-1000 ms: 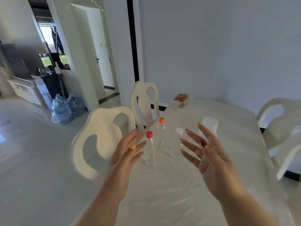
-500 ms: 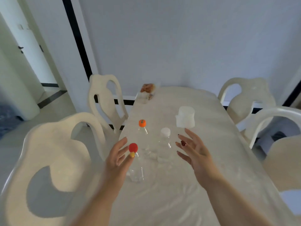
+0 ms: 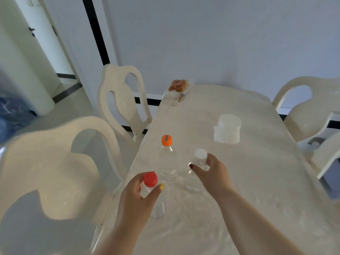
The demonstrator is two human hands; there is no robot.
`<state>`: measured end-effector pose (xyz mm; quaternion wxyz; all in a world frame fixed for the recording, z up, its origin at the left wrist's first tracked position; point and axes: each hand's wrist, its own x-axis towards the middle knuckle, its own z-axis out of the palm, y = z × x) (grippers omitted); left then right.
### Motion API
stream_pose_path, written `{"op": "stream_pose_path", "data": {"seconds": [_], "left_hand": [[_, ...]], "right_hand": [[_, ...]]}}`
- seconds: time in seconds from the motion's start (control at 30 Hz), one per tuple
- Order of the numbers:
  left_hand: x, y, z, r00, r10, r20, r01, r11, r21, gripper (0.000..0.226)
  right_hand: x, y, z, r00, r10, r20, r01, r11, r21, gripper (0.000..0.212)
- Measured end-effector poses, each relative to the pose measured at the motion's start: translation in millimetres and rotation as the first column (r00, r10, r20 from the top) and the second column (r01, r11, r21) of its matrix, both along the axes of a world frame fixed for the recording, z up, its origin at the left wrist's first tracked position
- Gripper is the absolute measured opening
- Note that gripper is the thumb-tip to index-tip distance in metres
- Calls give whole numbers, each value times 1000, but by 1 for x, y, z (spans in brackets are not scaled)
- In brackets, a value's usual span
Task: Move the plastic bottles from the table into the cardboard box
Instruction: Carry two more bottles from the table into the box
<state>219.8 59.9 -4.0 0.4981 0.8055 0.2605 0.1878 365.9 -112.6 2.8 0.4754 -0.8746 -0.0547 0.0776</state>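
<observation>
A: Head view. Report the left grip.

B: The left hand (image 3: 137,195) is closed around the neck of the red-capped bottle (image 3: 150,179), just under the cap. The thumb lies on the near-right side of the neck and the fingers wrap the far-left side. The bottle stands upright on the worktop (image 3: 248,190), its clear body extending below the grip to a base close to the worktop's left edge.

A: Report the right grip.

B: The right hand (image 3: 213,174) is closed around the neck of the white-capped bottle (image 3: 200,154). The fingers curl over the right side and the thumb presses the left side, directly beneath the cap. This bottle is also upright, with its base on the worktop below the grip.

A: Items outside either grip?

B: The orange-capped bottle (image 3: 166,140) stands upright between the two grips and slightly beyond them, touched by neither hand. Beyond the right grip, well apart, sits a white container (image 3: 227,128). At the far end of the worktop lies a packet with brownish contents (image 3: 178,85).

A: Position of the cardboard box?

B: It does not appear in this view. White chairs (image 3: 55,162) stand left of the left grip.
</observation>
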Motion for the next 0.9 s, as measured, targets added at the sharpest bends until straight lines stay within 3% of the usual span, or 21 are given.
{"op": "stream_pose_path", "data": {"seconds": [0.27, 0.47, 0.9], "left_hand": [[-4, -4, 0, 996, 67, 54, -62, 994, -85, 29], [-9, -10, 10, 993, 71, 90, -60, 991, -121, 30], [-90, -63, 74, 966, -143, 216, 145, 989, 7, 23]], "right_hand": [[6, 1, -7, 1000, -1, 19, 1, 1000, 1, 33], [-12, -12, 10, 998, 22, 60, -23, 1000, 5, 37], [-148, -106, 110, 974, -3, 226, -6, 999, 40, 34]]}}
